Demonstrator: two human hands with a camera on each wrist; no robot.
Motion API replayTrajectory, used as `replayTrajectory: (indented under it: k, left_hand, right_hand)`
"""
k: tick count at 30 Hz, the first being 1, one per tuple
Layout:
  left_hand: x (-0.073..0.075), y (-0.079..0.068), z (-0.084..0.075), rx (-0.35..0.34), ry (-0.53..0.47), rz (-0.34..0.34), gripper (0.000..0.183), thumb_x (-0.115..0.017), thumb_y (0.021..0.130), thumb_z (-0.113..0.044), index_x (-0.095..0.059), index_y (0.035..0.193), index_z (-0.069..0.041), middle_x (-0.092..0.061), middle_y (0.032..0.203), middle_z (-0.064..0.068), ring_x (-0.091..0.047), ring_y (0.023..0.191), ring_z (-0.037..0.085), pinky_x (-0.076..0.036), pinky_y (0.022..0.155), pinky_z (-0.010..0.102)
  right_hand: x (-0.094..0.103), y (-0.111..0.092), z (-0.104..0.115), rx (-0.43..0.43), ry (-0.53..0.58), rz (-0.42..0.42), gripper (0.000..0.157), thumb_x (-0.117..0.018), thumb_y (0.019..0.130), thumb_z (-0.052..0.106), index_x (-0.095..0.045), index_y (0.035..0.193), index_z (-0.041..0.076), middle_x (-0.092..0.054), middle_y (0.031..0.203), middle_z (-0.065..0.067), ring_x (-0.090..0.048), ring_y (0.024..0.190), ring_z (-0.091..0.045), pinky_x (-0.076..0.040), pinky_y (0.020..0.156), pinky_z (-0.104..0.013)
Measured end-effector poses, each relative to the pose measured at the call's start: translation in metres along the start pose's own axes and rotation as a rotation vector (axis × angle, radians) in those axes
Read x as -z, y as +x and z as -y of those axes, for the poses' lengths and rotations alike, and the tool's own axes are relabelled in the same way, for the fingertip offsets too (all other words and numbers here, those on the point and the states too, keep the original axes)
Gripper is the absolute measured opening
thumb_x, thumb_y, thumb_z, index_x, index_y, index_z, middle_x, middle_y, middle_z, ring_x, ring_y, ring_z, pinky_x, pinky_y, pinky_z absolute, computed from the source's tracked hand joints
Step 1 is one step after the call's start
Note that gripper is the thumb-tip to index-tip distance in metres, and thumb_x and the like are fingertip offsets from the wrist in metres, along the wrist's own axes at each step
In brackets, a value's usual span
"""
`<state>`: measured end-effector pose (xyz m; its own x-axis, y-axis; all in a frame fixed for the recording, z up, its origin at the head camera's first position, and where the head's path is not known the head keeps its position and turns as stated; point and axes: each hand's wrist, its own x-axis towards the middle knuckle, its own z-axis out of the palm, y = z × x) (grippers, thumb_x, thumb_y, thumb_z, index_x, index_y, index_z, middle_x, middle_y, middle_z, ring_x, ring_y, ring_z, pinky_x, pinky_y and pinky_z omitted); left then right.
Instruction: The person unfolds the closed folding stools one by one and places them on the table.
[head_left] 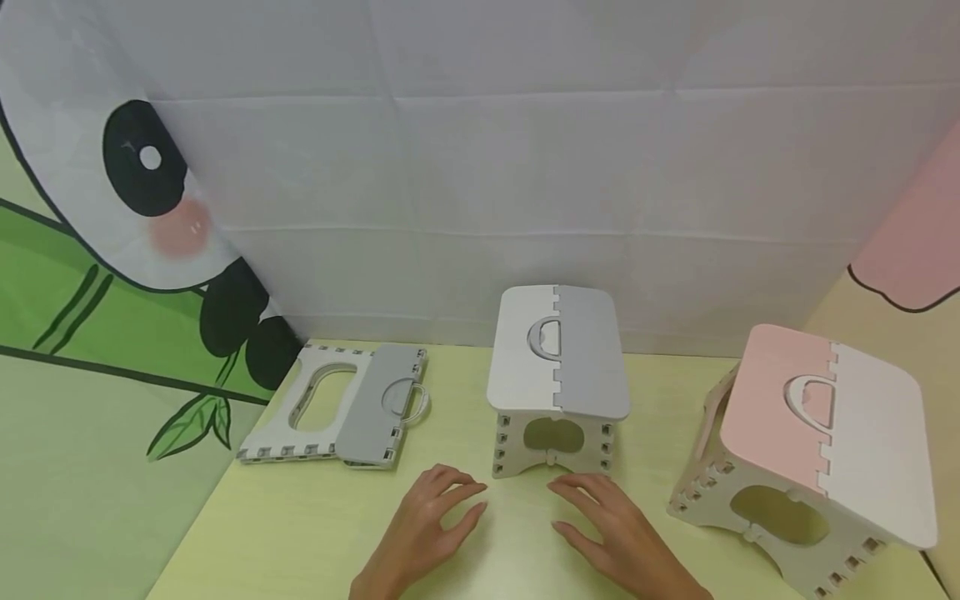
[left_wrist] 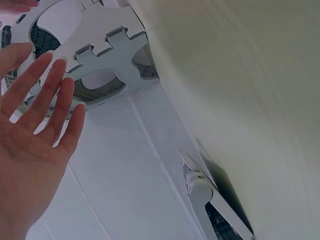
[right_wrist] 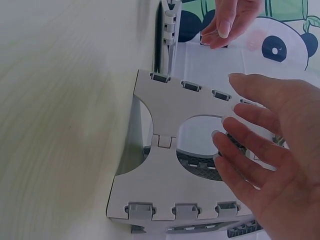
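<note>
A folding step stool with a white and grey top stands unfolded at the middle of the table, its handle raised from the top. My left hand hovers just in front of its near left leg, fingers spread and relaxed, holding nothing. In front of the near right leg is my right hand, likewise relaxed, with nothing in it. The right wrist view shows that hand's fingers beside the stool's side panel. In the left wrist view, the left fingers overlap the stool's legs.
A grey and white stool lies folded flat at the left of the table. On the right stands an unfolded pink and white stool. A pale cloth wall rises behind, with a cartoon panda at the left.
</note>
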<state>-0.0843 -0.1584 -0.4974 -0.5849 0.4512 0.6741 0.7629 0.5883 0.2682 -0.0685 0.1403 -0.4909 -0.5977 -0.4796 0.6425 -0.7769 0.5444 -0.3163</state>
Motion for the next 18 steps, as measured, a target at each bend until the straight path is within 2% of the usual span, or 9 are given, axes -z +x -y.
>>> replayTrajectory:
  k: [7, 18]
  left_hand:
    - [0.005, -0.003, 0.004, 0.011, 0.017, -0.028, 0.013, -0.079, 0.091, -0.02, -0.079, 0.104, -0.016, -0.07, 0.101, -0.006, -0.063, 0.095, 0.016, -0.052, 0.084, 0.033]
    - [0.012, -0.011, 0.01, 0.042, 0.011, -0.066, 0.012, -0.075, 0.096, -0.023, -0.078, 0.104, -0.015, -0.07, 0.101, -0.004, -0.063, 0.095, 0.018, -0.052, 0.083, 0.032]
  right_hand:
    - [-0.003, 0.004, 0.001, 0.018, 0.003, 0.003, 0.042, -0.076, 0.096, 0.03, -0.066, 0.133, 0.015, -0.065, 0.126, 0.002, -0.062, 0.11, -0.016, -0.055, 0.089, -0.032]
    - [-0.011, 0.014, 0.005, 0.037, 0.003, 0.01, 0.044, -0.08, 0.091, 0.025, -0.067, 0.131, 0.013, -0.065, 0.126, 0.002, -0.062, 0.11, -0.016, -0.056, 0.089, -0.035]
